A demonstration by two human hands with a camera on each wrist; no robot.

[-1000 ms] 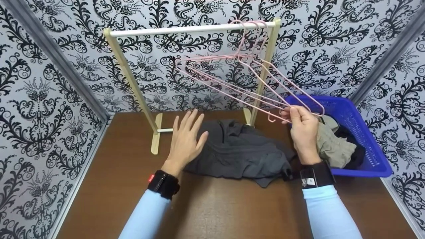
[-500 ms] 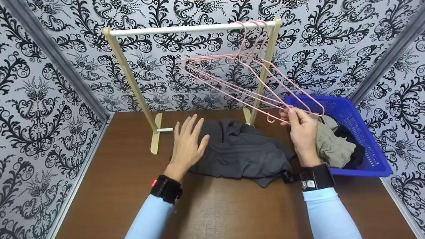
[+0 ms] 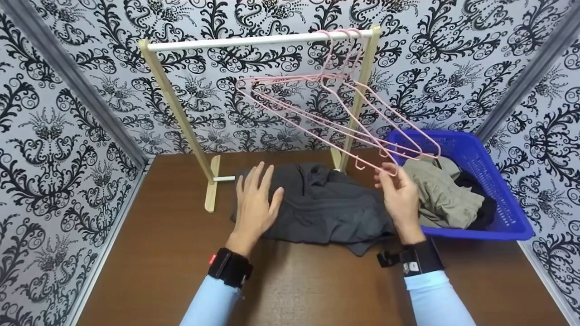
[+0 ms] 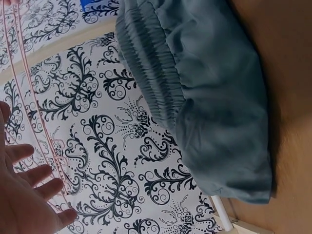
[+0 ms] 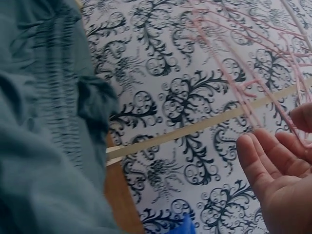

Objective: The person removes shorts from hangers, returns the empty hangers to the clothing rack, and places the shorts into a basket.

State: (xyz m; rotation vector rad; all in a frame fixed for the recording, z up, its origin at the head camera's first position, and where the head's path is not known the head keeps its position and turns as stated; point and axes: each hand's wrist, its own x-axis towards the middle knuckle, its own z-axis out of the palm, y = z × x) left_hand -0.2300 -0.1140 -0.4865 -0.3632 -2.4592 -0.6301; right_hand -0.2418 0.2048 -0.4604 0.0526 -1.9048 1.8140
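My right hand (image 3: 401, 199) pinches the lower right corner of the nearest pink clothes hanger (image 3: 396, 173) between thumb and fingers. That hanger and a couple of others hang by their hooks near the right end of the white rack bar (image 3: 226, 42). A dark grey garment (image 3: 331, 213) with a gathered elastic waistband lies crumpled on the table below; the waistband (image 4: 156, 63) shows in the left wrist view. My left hand (image 3: 254, 203) is over the garment's left end, palm down, fingers straight and spread, holding nothing.
A blue plastic basket (image 3: 480, 234) stands at the right with khaki cloth (image 3: 448, 199) and black cloth in it. The rack's wooden posts (image 3: 174, 104) rise from feet on the brown table (image 3: 299, 285). Patterned walls (image 3: 54, 136) enclose the back and sides.
My right hand has moved down and slightly left, pulling the front hanger's corner away from the other hangers. My left hand has dropped a little lower, still with nothing in it.
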